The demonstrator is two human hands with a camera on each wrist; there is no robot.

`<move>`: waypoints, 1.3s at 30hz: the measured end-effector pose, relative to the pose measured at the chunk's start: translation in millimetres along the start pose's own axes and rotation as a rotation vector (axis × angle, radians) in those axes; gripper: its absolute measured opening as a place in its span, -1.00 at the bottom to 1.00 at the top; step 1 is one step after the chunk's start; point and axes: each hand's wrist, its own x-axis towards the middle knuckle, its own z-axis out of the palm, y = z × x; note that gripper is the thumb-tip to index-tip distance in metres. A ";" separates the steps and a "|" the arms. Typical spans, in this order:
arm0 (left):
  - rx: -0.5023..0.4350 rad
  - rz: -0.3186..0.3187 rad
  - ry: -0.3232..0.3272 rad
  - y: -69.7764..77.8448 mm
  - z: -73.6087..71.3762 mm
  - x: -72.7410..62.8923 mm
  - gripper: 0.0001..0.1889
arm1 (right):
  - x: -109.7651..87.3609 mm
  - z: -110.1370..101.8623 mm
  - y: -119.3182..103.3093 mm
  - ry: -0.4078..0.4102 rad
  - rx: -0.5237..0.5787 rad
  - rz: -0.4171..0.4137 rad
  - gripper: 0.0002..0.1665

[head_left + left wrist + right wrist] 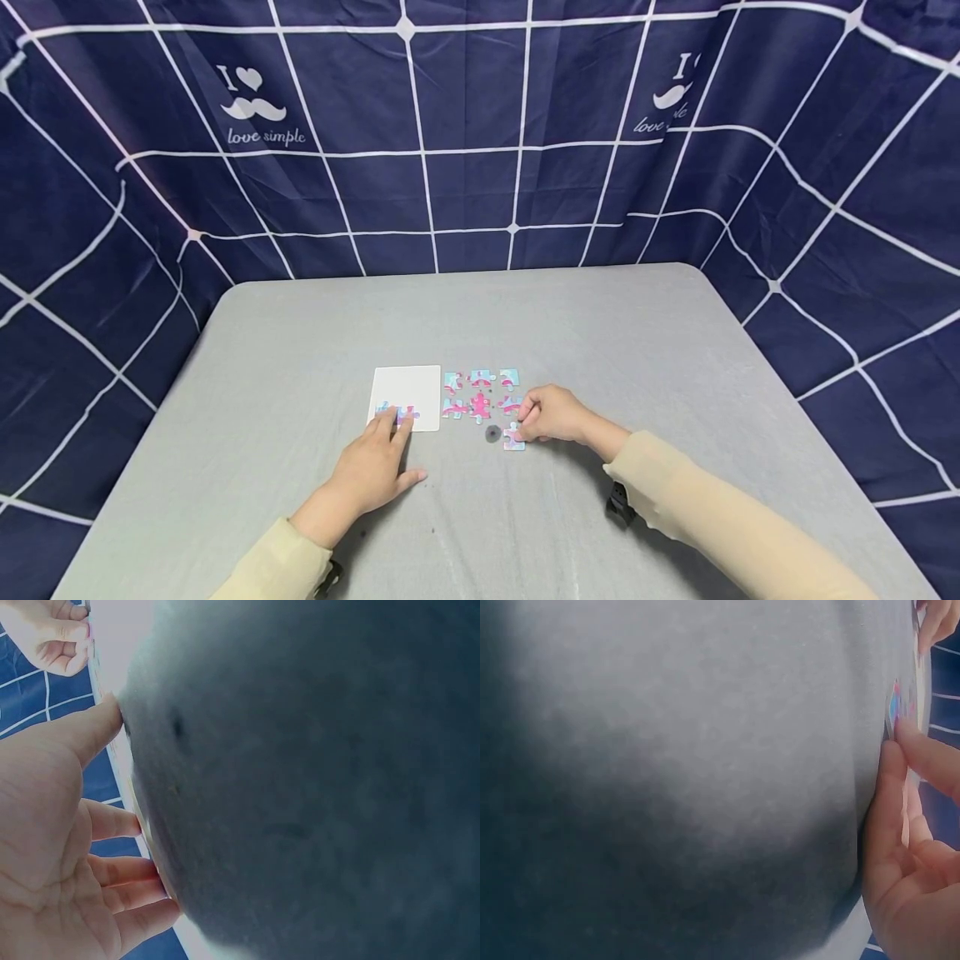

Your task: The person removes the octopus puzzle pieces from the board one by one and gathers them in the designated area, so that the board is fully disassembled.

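Between the thumb and index finger of my right hand (555, 414) a puzzle piece (513, 439) in light blue and pink is pinched at its right edge. That piece (893, 709) shows colourful side up at the fingertips in the right wrist view. My left hand (369, 468) has its fingers extended, with the fingertips on joined puzzle pieces (409, 413) along the lower edge of a square white board (408, 384). Its thumb is spread out onto the table. The fingers partly cover those pieces.
Right of the board, several loose puzzle pieces (480, 406) in pink and blue lie in two rows on the grey table (315, 350). A dark round spot (492, 433) is beside the pinched piece. A navy curtain with white lines (465, 192) surrounds the table's back and sides.
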 end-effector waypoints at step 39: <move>0.014 0.005 -0.001 -2.0 4.3 -1.0 -0.12 | 37.0 21.1 -33.5 -0.106 0.223 -0.119 -0.62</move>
